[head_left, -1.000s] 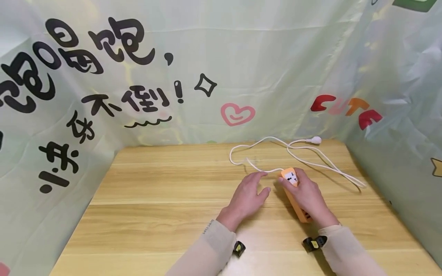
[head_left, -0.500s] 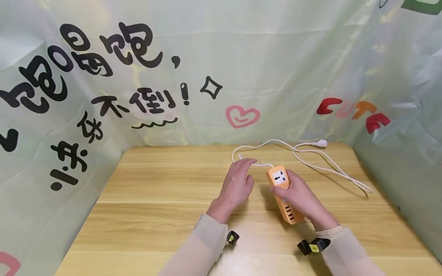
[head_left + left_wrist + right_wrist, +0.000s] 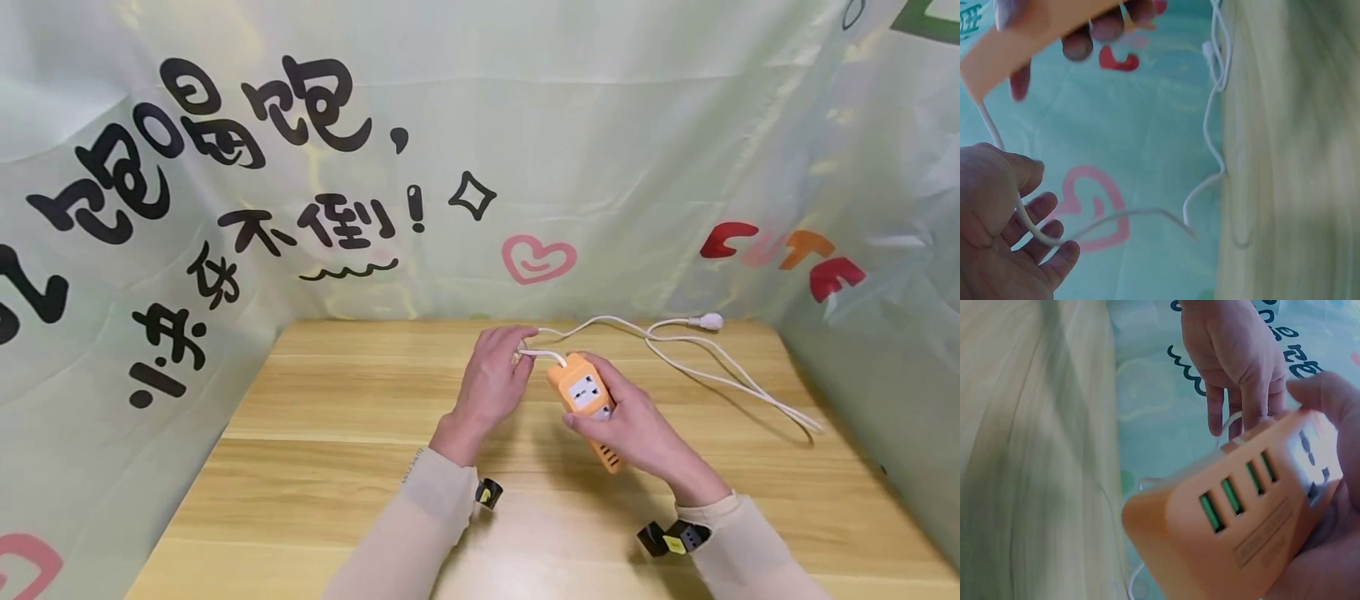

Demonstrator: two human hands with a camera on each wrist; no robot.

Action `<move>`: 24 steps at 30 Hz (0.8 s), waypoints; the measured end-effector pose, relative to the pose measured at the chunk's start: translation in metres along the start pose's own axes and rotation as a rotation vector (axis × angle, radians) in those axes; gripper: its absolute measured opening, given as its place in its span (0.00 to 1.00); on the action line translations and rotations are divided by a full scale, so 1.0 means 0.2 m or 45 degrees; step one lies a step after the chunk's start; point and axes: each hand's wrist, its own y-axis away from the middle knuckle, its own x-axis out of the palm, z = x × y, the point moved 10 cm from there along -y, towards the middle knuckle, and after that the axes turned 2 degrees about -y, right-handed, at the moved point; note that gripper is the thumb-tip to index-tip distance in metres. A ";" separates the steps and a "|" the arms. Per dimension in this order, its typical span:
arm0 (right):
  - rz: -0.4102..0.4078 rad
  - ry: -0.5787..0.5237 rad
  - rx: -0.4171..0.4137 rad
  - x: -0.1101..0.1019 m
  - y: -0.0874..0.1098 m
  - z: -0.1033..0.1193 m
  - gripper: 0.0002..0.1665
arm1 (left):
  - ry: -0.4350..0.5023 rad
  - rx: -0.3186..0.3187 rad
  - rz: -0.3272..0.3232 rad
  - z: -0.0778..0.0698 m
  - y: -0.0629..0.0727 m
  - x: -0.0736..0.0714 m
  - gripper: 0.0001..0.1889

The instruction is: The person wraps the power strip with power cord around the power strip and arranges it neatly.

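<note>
My right hand (image 3: 637, 425) grips an orange power strip (image 3: 583, 390) with white socket faces, held tilted above the table. In the right wrist view, a row of green USB slots shows on the strip (image 3: 1254, 515), with fingers and thumb around its far end. From the strip's upper end a white cable (image 3: 542, 352) runs to my left hand (image 3: 487, 379). The left wrist view has this cable (image 3: 1147, 211) lying across the left hand's (image 3: 1004, 219) loosely bent fingers, the thumb apart from them.
The cable's white plug (image 3: 707, 322) lies near the back right of the wooden table (image 3: 337, 467), beside a long loop of cable. Printed fabric (image 3: 435, 108) closes off the back and both sides. Each wrist wears a black camera (image 3: 675, 537).
The right hand has raised the power strip and brought it leftward, turning its socket face up. The left hand has moved left and forward, and the cable now lies across its fingers.
</note>
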 end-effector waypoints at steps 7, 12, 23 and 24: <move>0.083 -0.096 -0.012 0.05 -0.01 0.04 0.48 | 0.111 -0.172 -0.033 0.20 0.00 -0.10 0.09; 0.209 -0.238 0.039 0.12 -0.04 0.02 0.45 | 0.202 -0.290 -0.074 0.33 0.02 -0.20 0.08; 0.465 -0.512 -0.061 0.26 -0.10 0.03 0.21 | 0.371 -0.411 -0.235 0.45 0.09 -0.47 0.08; 0.478 -0.548 -0.080 0.26 -0.11 0.04 0.19 | 0.392 -0.406 -0.247 0.45 0.09 -0.49 0.08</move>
